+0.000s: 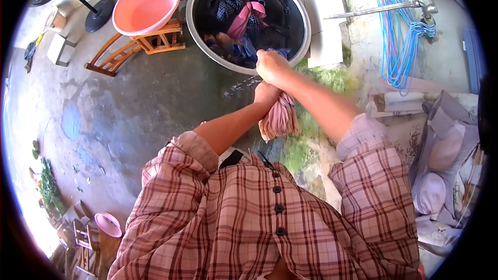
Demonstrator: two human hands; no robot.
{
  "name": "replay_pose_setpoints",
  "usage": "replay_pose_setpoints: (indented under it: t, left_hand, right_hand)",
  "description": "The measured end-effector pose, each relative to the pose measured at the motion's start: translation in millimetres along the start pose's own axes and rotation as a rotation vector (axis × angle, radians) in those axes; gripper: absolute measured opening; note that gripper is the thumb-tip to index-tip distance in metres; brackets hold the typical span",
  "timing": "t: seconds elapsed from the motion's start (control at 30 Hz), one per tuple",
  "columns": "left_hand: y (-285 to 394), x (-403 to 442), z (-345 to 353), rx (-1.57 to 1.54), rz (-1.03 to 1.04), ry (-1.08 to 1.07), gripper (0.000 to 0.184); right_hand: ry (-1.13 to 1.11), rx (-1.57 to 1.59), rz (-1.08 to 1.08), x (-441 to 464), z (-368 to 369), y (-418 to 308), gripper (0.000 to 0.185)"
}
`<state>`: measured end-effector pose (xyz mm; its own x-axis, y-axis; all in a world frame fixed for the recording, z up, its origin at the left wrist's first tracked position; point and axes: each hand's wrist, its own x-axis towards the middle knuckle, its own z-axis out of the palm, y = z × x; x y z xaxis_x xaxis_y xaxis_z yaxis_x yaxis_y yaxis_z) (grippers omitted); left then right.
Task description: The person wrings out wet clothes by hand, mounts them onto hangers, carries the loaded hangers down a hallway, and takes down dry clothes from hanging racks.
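Both my hands are closed on a bunched pink cloth point(279, 119), near the front rim of a large metal basin point(194, 26). My right hand point(271, 66) is at the rim, higher in view. Just below it, my left hand point(266, 94) grips the same cloth, whose loose end hangs down beneath my wrists. Inside the basin, dark clothes lie in dark water with a pink garment point(248, 19) and a blue cloth point(245, 47) among them. What part of the cloth sits inside my fists is hidden.
A pink tub point(147, 6) rests on a wooden chair point(116, 52) at upper left, near a black fan base point(99, 15). Blue hangers point(397, 46) hang from a metal bar point(373, 10) at right. Piled fabric point(443, 150) lies at far right.
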<state>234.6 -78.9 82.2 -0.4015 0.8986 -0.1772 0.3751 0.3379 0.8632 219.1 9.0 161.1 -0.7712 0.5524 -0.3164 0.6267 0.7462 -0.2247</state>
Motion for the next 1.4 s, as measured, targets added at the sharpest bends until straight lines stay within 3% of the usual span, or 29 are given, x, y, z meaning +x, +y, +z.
replay_pose_setpoints:
  t: [0.07,0.1,0.2,0.23,0.27,0.33,0.37,0.4,0.47,0.53,0.6,0.7,0.8,0.87,0.97,1.0,1.07,1.17,1.2,1.23,1.27,1.37,1.4]
  left_hand:
    - [-7.9,8.2,-3.1,0.063,-0.014,-0.030,0.026]
    - [-10.2,11.8,-8.8,0.005,-0.133,-0.053,0.031]
    - [-7.9,-1.2,-22.4,-0.380,-0.421,-0.019,0.038]
    - [4.0,-6.3,-27.1,-0.661,-0.568,0.042,0.040]
    - [7.3,-11.4,-42.9,-0.729,-0.570,0.034,0.044]
    - [18.5,-15.1,-78.5,-1.004,-0.617,0.024,0.037]
    - [-0.5,-2.6,-76.4,-1.077,-0.680,0.082,0.036]
    - [-15.6,4.4,-82.4,-1.185,-0.771,0.068,0.038]
    - [-5.8,7.4,-112.5,-1.296,-0.866,0.130,0.037]
    - [-10.8,15.6,-121.0,-1.393,-0.845,0.197,0.039]
    - [8.4,10.4,-138.6,-1.417,-0.815,0.381,0.048]
    - [15.9,18.2,-149.3,-1.255,-0.735,0.657,0.048]
    - [25.6,20.0,-158.3,-1.094,-0.542,0.898,0.056]
    - [12.4,30.2,-146.7,-0.972,-0.392,1.035,0.061]
    - [48.4,3.1,-159.7,-0.904,-0.197,0.984,0.061]
    - [53.3,-1.4,-162.5,-0.904,-0.116,0.980,0.060]
    - [70.6,-21.4,-171.1,-0.809,-0.037,0.919,0.060]
    - [77.1,-50.3,-170.8,-0.613,0.113,0.794,0.064]
    - [88.4,-66.5,-176.7,-0.500,0.121,0.732,0.067]
    - [87.5,-77.9,-177.5,-0.386,0.229,0.646,0.075]
    - [79.4,-82.0,-175.7,-0.333,0.431,0.582,0.067]
    - [90.2,-95.4,-190.5,-0.076,0.969,0.379,0.057]
    - [87.4,-98.3,-191.4,-0.058,1.082,0.258,0.058]
  right_hand:
    - [0.072,0.067,0.053,7.5,6.2,-1.5,0.026]
    - [0.111,0.098,0.080,10.4,7.9,-5.8,0.026]
    - [0.212,0.153,0.173,9.3,8.6,-21.8,0.030]
    - [0.127,0.239,0.189,8.9,1.6,-14.2,0.042]
    - [0.020,0.487,0.271,15.4,-0.6,-7.2,0.061]
    - [0.082,0.730,0.093,11.1,2.0,15.1,0.079]
    - [-0.017,0.819,0.043,1.4,-2.9,26.3,0.086]
    - [-0.246,1.052,0.219,-31.5,-37.4,3.9,0.088]
    - [-0.595,1.370,0.109,-51.9,-26.8,16.7,0.085]
    - [-0.699,1.498,0.159,-66.5,-30.2,17.3,0.084]
    - [-0.563,1.728,0.043,-74.3,-17.3,6.2,0.080]
    - [-0.150,1.911,-0.124,-84.7,-6.6,-29.0,0.071]
    - [-0.059,1.972,-0.239,-89.0,-10.0,-57.1,0.066]
    - [0.223,1.770,0.009,-73.9,0.5,-76.7,0.059]
    - [0.264,2.130,0.086,-58.3,9.4,-78.4,0.062]
    - [0.091,2.219,0.214,-66.1,0.4,-83.1,0.066]
    - [0.002,2.319,0.469,-72.6,-13.9,-94.7,0.068]
    - [-0.548,2.375,0.036,-66.4,14.6,-52.2,0.068]
    - [-0.383,2.327,0.438,-69.0,5.4,-63.6,0.066]
    - [-0.534,2.397,0.246,-71.1,10.6,-54.2,0.062]
    - [-0.686,2.450,0.046,-77.0,19.0,-46.2,0.059]
    - [-0.256,2.061,-0.463,-86.0,33.1,-33.9,0.046]
    - [-0.631,2.137,-0.211,-87.3,2.7,-39.0,0.041]
